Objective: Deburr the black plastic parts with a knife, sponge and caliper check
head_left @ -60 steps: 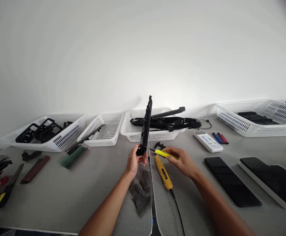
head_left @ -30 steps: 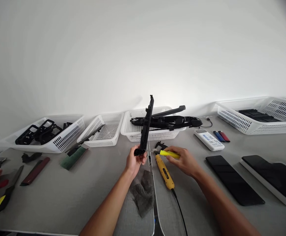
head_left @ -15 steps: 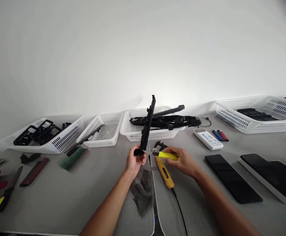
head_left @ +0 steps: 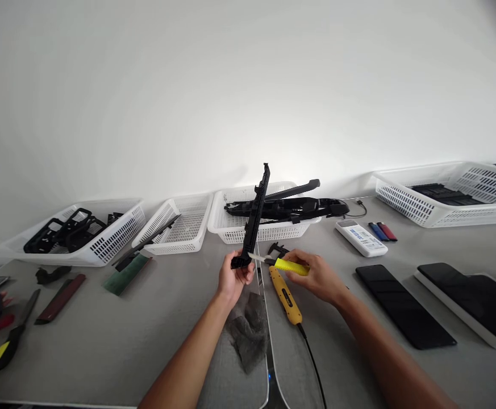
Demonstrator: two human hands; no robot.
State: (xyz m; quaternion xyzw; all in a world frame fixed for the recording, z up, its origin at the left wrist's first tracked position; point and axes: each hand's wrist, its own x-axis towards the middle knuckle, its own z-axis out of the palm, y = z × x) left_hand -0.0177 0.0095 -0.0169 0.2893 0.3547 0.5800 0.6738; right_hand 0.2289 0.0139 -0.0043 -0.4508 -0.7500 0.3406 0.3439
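Four white baskets stand in a row along the back of a grey table point(head_left: 103, 335) that runs up to a plain white wall point(head_left: 230, 85). The left basket point(head_left: 115, 238) holds black frames, the middle basket point(head_left: 230, 224) holds long black parts, and the far right basket point(head_left: 401, 207) holds flat black pieces. A grey cloth point(head_left: 248, 329) lies at the near edge, beside a yellow corded tool point(head_left: 285, 295). To the right lie a white remote point(head_left: 361, 237), two lighters point(head_left: 383, 231) and two dark phones point(head_left: 403, 304).

The left hand point(head_left: 233, 279) has its fingers clamped round the lower end of a long black strip point(head_left: 255, 218), which stands nearly upright above the table in front of the middle basket. The right hand point(head_left: 316, 275) is closed round a yellow-handled knife point(head_left: 288, 265), whose blade tip touches the strip near its base.

Against half a second ago, the blade sits a little higher on the strip, and the other person's hand at the far left edge has gone from view.
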